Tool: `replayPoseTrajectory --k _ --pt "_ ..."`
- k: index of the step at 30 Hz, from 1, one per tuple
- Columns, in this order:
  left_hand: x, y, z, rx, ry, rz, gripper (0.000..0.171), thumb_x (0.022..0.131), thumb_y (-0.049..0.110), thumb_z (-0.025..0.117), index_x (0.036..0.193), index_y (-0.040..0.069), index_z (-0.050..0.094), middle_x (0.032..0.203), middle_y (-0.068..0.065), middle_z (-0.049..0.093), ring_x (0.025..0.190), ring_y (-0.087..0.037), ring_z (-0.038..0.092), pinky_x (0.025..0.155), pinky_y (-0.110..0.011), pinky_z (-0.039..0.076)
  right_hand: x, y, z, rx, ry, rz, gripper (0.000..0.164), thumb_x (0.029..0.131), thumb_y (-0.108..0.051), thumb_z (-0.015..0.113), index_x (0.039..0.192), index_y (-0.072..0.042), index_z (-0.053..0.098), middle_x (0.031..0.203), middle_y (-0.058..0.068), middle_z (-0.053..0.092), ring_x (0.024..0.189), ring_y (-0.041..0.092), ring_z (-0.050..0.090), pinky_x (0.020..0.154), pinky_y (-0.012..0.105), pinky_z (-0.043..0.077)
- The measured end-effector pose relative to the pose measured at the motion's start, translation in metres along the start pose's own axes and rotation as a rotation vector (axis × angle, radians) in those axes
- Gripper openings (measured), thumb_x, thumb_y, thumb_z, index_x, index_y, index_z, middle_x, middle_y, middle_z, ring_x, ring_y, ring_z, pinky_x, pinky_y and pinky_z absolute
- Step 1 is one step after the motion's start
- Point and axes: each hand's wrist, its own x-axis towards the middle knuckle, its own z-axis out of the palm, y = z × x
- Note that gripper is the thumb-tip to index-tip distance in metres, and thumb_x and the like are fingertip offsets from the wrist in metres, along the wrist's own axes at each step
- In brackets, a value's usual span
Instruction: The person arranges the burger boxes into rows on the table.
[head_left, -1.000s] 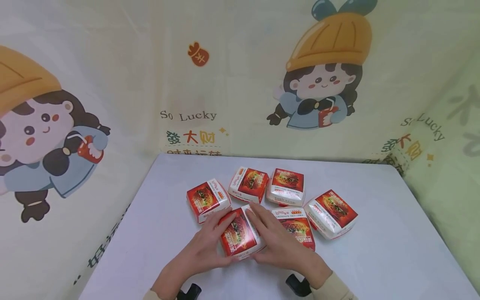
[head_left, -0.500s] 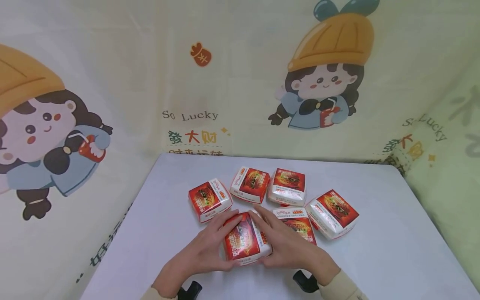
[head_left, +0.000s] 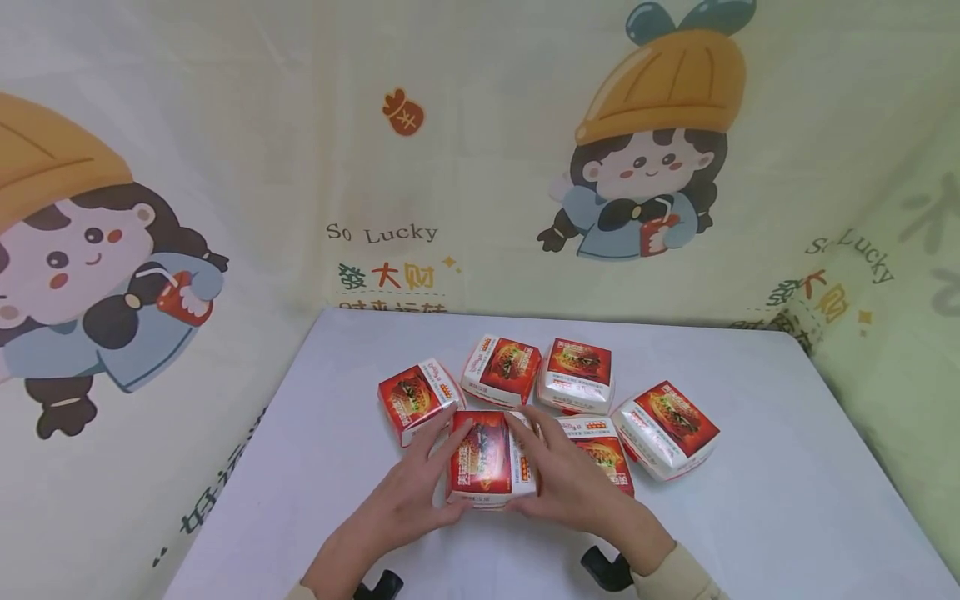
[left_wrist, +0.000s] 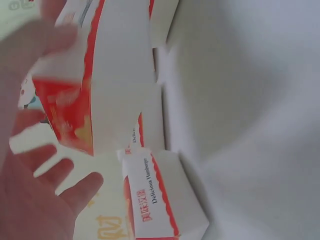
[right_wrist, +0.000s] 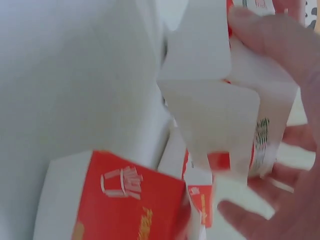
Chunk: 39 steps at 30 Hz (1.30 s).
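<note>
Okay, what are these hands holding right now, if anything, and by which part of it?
The red-and-white burger box, held by its two opposite sides: the left hand at its left, the right hand at its right.

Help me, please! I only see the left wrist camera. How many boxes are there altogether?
Observer: Six in the head view: the held box and five other boxes.
Operator: Wow! What's on top of the one being held?
Observer: A red picture panel, with a white strip beside it.
Operator: Is any box hiding?
Observer: Partly: in the head view, the right hand covers some of one box.
</note>
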Motion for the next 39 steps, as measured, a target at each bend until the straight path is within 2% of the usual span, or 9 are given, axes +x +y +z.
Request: replayPoseTrajectory --k 3,5,11,14,20,26,31,36,39 --pt "-0.001 0.000 0.003 -0.014 0.041 -0.035 0.093 0.079 0.034 0.084 0.155 0.018 0.034 0.162 -0.002 0.025 0.145 -0.019 0.030 0.093 -0.032 0.058 0.001 -0.003 0.002 0.000 0.036 0.027 0.105 0.072 -0.053 0.084 0.156 -0.022 0.031 0.156 0.010 0.031 0.136 0.026 0.041 0.095 0.040 0.057" --pt "-0.002 0.001 0.005 -0.029 0.042 -0.050 0.092 0.080 0.034 0.083 0.155 0.019 0.033 0.162 -0.004 0.026 0.145 -0.020 0.032 0.094 -0.032 0.057 0.001 -0.005 0.003 0.016 0.048 0.042 0.102 0.072 -0.053 0.084 0.155 -0.020 0.034 0.155 0.012 0.032 0.136 0.027 0.041 0.095 0.042 0.057" --pt "-0.002 0.004 0.010 -0.102 -0.027 -0.092 0.099 0.078 0.032 0.083 0.158 0.026 0.026 0.165 -0.003 0.017 0.145 -0.024 0.029 0.097 -0.037 0.055 0.003 -0.010 0.006 0.040 0.037 0.087 0.095 0.074 -0.054 0.082 0.152 -0.021 0.040 0.151 0.007 0.033 0.125 0.021 0.046 0.091 0.036 0.059" --pt "-0.002 0.004 0.011 -0.079 -0.029 -0.093 0.101 0.076 0.031 0.085 0.158 0.024 0.026 0.164 -0.006 0.017 0.144 -0.025 0.030 0.096 -0.037 0.056 0.004 -0.013 0.007 0.026 0.026 0.109 0.095 0.074 -0.055 0.081 0.152 -0.022 0.039 0.151 0.007 0.033 0.124 0.020 0.046 0.089 0.034 0.059" --pt "-0.002 0.002 0.011 -0.014 -0.030 -0.092 0.100 0.077 0.027 0.084 0.158 0.021 0.026 0.164 -0.008 0.019 0.141 -0.025 0.035 0.093 -0.034 0.057 0.003 -0.016 0.006 0.012 0.012 0.116 0.094 0.075 -0.059 0.079 0.152 -0.024 0.038 0.152 0.008 0.033 0.128 0.023 0.043 0.091 0.039 0.058" --pt "-0.002 -0.003 0.003 -0.072 -0.095 -0.113 0.099 0.080 0.028 0.080 0.159 0.027 0.020 0.165 -0.004 0.015 0.142 -0.025 0.033 0.097 -0.036 0.056 -0.002 -0.009 0.000 0.029 -0.046 0.070 0.099 0.074 -0.059 0.080 0.156 -0.032 0.029 0.158 0.005 0.026 0.139 0.025 0.035 0.098 0.046 0.055" --pt "-0.002 -0.007 -0.004 -0.131 -0.150 -0.105 0.097 0.083 0.025 0.077 0.159 0.031 0.018 0.165 -0.002 0.015 0.143 -0.025 0.031 0.097 -0.036 0.056 -0.005 0.000 -0.006 0.019 -0.075 -0.028 0.103 0.075 -0.054 0.081 0.157 -0.033 0.023 0.164 0.002 0.018 0.145 0.022 0.028 0.102 0.043 0.053" --pt "-0.002 -0.008 -0.007 -0.178 -0.191 -0.075 0.092 0.084 0.025 0.076 0.158 0.035 0.021 0.166 0.002 0.014 0.146 -0.022 0.028 0.102 -0.033 0.053 -0.004 0.001 -0.008 0.002 -0.111 -0.100 0.100 0.079 -0.051 0.079 0.158 -0.035 0.020 0.167 -0.001 0.013 0.147 0.020 0.028 0.102 0.040 0.053" --pt "-0.001 -0.009 -0.008 -0.197 -0.195 -0.037 0.092 0.083 0.025 0.076 0.158 0.034 0.023 0.166 0.001 0.016 0.146 -0.022 0.029 0.103 -0.032 0.051 -0.005 0.000 -0.007 0.001 -0.132 -0.107 0.100 0.080 -0.049 0.079 0.158 -0.036 0.018 0.167 -0.002 0.012 0.148 0.021 0.028 0.101 0.041 0.053"
